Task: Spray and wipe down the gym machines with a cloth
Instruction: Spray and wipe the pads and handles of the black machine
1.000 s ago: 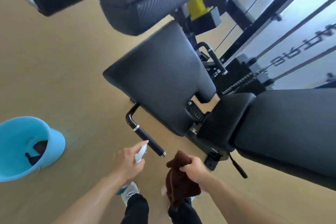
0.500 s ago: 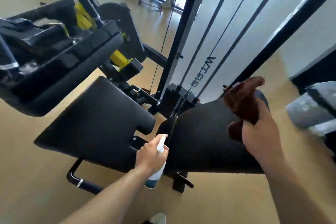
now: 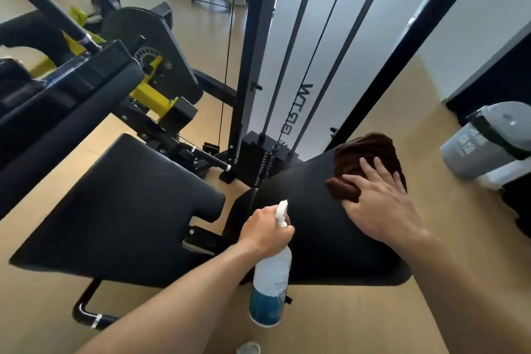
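Observation:
My left hand (image 3: 265, 231) grips a white spray bottle (image 3: 270, 287) with a teal label, its nozzle aimed over a black padded backrest (image 3: 321, 238) of the gym machine. A faint mist hangs above the pad. My right hand (image 3: 379, 201) presses a dark brown cloth (image 3: 365, 152) flat onto the upper end of that backrest, fingers spread straight. A second black pad, the seat (image 3: 120, 210), lies to the left of the bottle.
The weight stack (image 3: 258, 152) with cables and guide rods rises behind the backrest. A grey bin (image 3: 488, 146) stands at right. Yellow adjuster parts (image 3: 152, 98) and black machine arms fill the upper left. A black handle (image 3: 89, 313) juts out low left over the wooden floor.
The view has swung up from the floor and the blue bucket. My right hand lifted the cloth and laid it flat on the backrest; my left hand raised the bottle beside the pad.

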